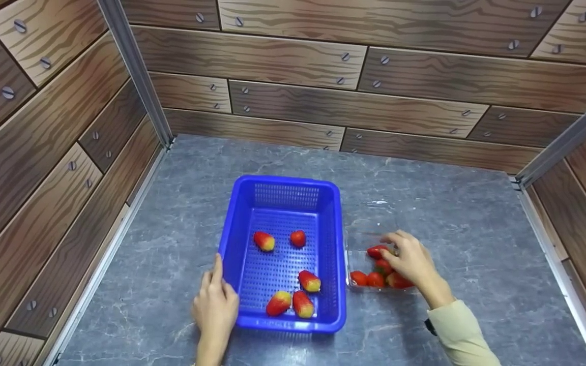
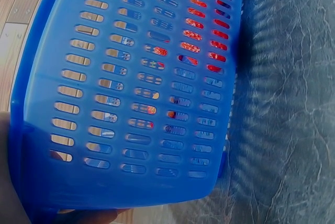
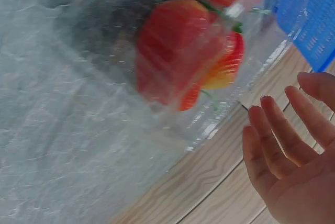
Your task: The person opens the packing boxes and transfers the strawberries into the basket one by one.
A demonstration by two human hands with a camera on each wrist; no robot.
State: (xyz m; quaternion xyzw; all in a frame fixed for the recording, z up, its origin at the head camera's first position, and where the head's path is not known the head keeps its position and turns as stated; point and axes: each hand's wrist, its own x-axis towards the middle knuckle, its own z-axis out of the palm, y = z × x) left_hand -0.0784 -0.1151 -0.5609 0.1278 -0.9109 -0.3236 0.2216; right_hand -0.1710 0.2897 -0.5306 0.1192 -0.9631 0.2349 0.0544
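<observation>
A blue slotted basket point(image 1: 283, 181) sits mid-table with several red-yellow strawberries point(image 1: 303, 304) inside. My left hand point(image 1: 216, 300) rests flat against its near left corner, fingers straight along the wall; in the left wrist view the basket wall point(image 2: 120, 77) fills the frame, with my palm point(image 2: 8, 182) at its edge. Right of the basket lies a clear plastic punnet point(image 1: 359, 239) holding more strawberries point(image 1: 367, 278). My right hand point(image 1: 397, 249) hovers over them and holds nothing. The right wrist view shows its fingers point(image 3: 277, 145) spread and relaxed beside a strawberry point(image 3: 178, 46) behind the plastic.
The grey marble-patterned tabletop point(image 1: 476, 229) is enclosed by wood-print walls point(image 1: 323, 107) at the back and both sides, with metal corner posts point(image 1: 138, 76). The basket and punnet stand nearly touching.
</observation>
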